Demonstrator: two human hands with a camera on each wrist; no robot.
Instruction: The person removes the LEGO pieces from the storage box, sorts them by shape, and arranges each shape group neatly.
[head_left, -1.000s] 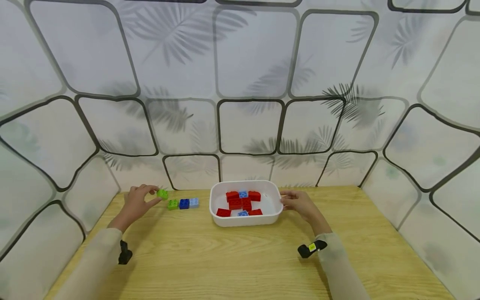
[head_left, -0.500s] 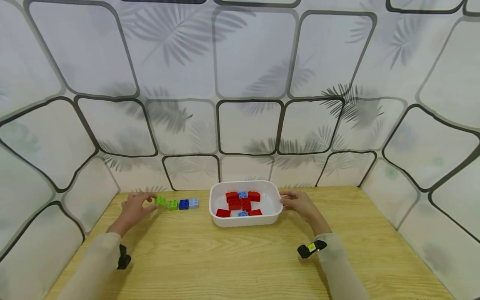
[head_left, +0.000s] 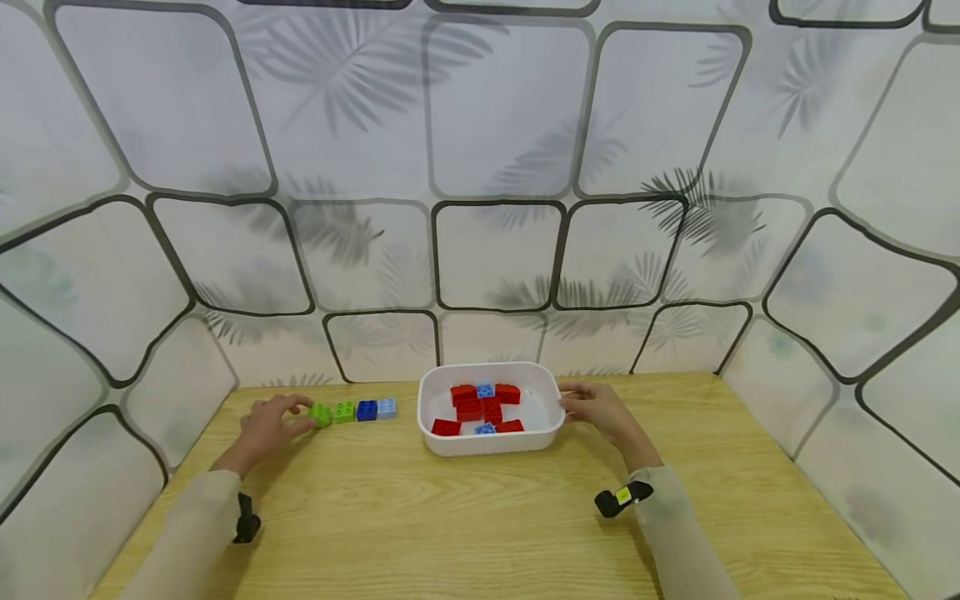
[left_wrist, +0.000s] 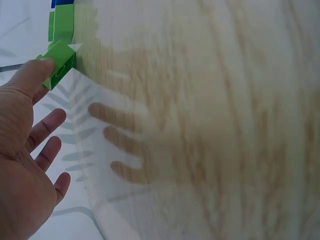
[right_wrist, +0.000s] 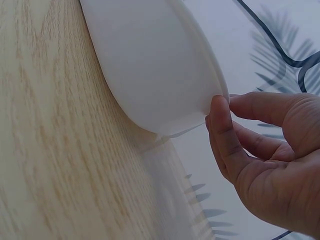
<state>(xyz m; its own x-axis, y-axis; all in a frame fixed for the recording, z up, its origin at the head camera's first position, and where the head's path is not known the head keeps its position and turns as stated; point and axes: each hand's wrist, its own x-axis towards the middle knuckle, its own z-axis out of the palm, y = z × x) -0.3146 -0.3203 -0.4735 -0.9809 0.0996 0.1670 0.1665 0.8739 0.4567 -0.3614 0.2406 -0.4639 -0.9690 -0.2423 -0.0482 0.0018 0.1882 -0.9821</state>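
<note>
My left hand pinches a light green toy building brick between thumb and finger at the left end of a short row. In the left wrist view that green brick is tilted, close to the row. To its right stand a second green brick, a dark blue brick and a light blue brick. A white plastic box holds several red bricks and light blue pieces. At the box's right end, my right hand pinches the rim, as the right wrist view shows.
The wooden table runs back to a patterned curtain, which also encloses the left and right sides. Black wrist cameras sit on both sleeves.
My left hand has lowered the green brick from above the row's left end down to the table beside the other green brick. The right hand stays on the box.
</note>
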